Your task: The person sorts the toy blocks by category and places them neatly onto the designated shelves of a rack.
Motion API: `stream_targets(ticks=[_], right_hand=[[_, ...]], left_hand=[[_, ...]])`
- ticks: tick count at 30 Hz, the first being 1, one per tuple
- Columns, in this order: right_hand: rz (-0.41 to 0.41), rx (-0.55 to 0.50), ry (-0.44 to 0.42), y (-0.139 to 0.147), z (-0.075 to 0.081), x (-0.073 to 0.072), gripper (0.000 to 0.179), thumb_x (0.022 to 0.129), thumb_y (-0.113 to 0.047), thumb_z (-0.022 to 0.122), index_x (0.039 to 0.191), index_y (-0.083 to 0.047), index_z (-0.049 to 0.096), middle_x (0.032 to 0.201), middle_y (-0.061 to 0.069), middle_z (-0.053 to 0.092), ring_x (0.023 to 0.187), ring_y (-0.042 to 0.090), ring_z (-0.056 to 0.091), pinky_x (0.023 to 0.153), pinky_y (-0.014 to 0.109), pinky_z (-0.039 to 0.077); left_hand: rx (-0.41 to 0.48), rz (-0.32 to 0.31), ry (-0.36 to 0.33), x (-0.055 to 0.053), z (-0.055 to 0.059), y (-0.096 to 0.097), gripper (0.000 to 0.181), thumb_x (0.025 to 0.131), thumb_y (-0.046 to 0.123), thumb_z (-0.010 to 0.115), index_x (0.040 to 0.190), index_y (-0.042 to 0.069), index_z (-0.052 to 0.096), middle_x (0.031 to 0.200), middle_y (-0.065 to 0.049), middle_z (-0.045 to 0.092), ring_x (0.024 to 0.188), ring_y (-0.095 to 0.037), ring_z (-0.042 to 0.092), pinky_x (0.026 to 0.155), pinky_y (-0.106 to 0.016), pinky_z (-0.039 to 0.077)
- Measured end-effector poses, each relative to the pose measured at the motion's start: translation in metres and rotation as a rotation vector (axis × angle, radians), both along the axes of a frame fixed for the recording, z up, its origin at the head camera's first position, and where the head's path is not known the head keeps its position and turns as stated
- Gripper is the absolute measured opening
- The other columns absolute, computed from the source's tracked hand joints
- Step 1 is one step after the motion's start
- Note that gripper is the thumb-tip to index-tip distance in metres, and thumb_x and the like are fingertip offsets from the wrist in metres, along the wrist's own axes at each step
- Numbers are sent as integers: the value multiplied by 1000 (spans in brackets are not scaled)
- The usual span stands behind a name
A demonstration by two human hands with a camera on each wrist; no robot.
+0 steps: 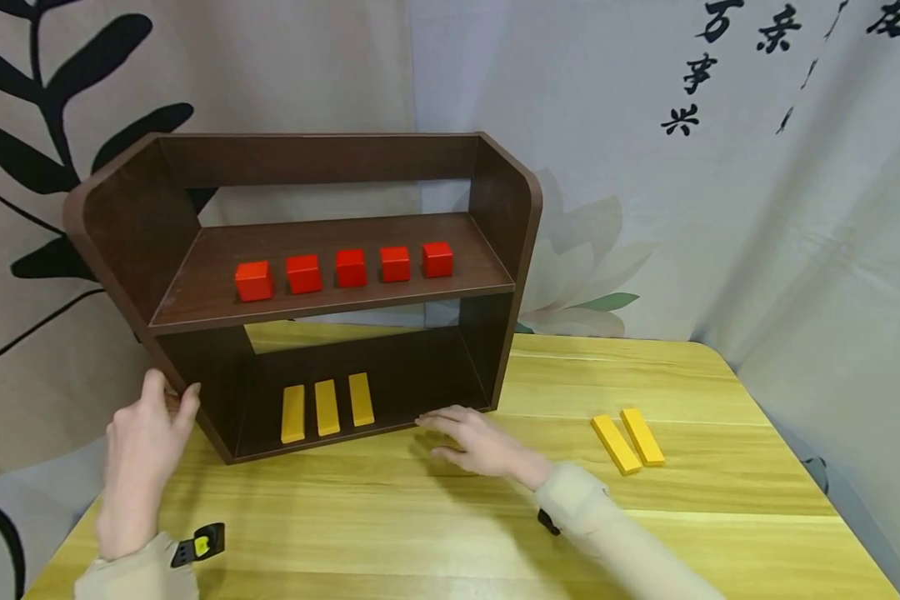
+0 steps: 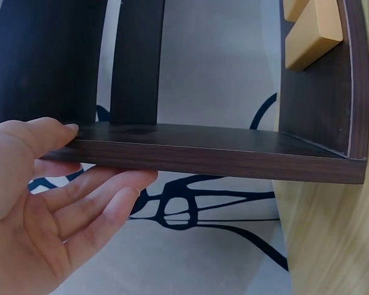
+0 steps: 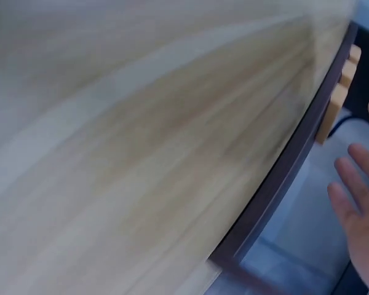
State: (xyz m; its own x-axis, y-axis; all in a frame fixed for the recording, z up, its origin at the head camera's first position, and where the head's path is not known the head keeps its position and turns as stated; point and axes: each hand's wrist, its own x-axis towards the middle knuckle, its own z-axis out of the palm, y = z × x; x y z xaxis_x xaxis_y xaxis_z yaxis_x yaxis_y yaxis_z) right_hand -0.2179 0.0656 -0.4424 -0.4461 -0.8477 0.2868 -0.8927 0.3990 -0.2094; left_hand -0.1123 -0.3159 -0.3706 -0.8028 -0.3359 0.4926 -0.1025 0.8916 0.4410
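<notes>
A dark brown two-tier shelf [image 1: 326, 158] stands on the table. My left hand [image 1: 146, 458] grips its left side panel, the thumb on the inner face and fingers on the outer face, as the left wrist view shows [image 2: 49, 203]. My right hand [image 1: 487, 442] reaches to the front edge of the bottom board with its fingers extended; whether it touches is unclear. On that board three yellow blocks [image 1: 327, 407] lie in a row toward the left. Several red cubes [image 1: 350, 268] line the upper board.
Two more yellow blocks [image 1: 617, 445] lie side by side on the wooden table [image 1: 390, 533], right of the shelf. Behind stands a pale curtain [image 1: 607, 100] with black leaf and character prints. The right wrist view is blurred.
</notes>
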Motion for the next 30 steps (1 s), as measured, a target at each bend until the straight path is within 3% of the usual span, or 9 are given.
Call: stream_targets(ticks=[7,15,18,24,30], right_hand=[[-97,-89,-175,60,-1,-7,42,91,-18,63,129,-4,55,130,9,59,121,26,57,99,40,47],[-327,-182,-305,137,-5,-11,42,91,-19,63,130,-5,55,132,10,59,121,27,57,98,46,45],[-387,-223,-314,163,-8,-11,42,90,-17,64,129,-4,56,130,11,60,118,27,58,95,46,47],[-443,-284,-237,206,-17,-9,41,87,-9,67,126,2,56,119,19,63,103,34,62,82,44,51],[-540,-255,-261,230,-26,-3,49,84,-11,71,127,4,54,116,19,61,97,32,61,80,38,52]], left_hand=[[9,7,-18,0,0,0,25,96,22,49,94,-1,41,59,-20,52,45,-36,45,42,-36,27],[2,-2,-12,0,1,0,24,96,21,50,93,-1,41,63,-23,54,45,-38,46,42,-37,28],[6,-1,-19,-1,0,-1,24,95,21,51,93,-1,41,64,-24,55,46,-40,46,42,-39,29],[-3,-3,-13,0,0,0,25,96,21,50,94,-1,40,56,-18,49,42,-32,42,41,-35,26],[1,-7,-5,1,1,0,24,96,21,50,94,-1,41,63,-23,55,43,-34,44,41,-35,28]])
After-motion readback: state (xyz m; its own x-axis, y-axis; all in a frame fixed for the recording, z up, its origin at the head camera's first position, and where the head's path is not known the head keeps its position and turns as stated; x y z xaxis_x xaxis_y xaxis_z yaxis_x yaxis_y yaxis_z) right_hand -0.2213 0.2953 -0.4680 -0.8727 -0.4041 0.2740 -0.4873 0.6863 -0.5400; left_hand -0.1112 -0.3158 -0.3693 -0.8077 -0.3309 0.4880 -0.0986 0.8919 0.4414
